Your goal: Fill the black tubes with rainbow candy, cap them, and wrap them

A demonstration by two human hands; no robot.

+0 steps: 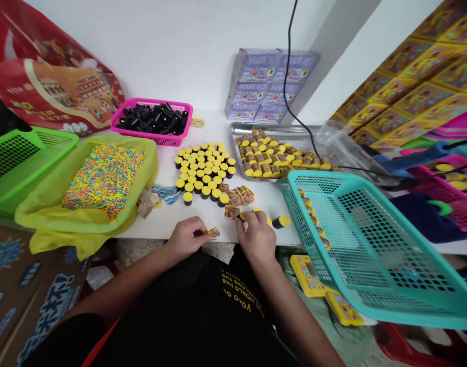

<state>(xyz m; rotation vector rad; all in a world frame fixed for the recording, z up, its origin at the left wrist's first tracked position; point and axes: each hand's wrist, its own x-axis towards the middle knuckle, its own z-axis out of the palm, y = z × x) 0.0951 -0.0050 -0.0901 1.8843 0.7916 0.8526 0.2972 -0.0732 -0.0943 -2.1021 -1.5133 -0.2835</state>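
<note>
My left hand (pixel 186 236) pinches a small printed label (pixel 213 232) close to the table's front edge. My right hand (pixel 257 235) curls over a small yellow-capped black canister (pixel 241 217), mostly hidden by its fingers. Another such canister (pixel 282 221) lies tilted or on its side to the right of that hand. Beyond both hands, several black canisters with yellow caps (pixel 205 171) stand upright in a close group. Loose printed labels (pixel 241 195) lie in a small pile between this group and my right hand.
A turquoise basket (pixel 374 244) at right holds a few wrapped canisters. Behind it, a metal tray (pixel 237 153) carries many more. A yellow-lined tub of coloured candy (pixel 103 178) and a pink basket of black pieces (pixel 153 120) sit left. A black cable (pixel 289 66) hangs down.
</note>
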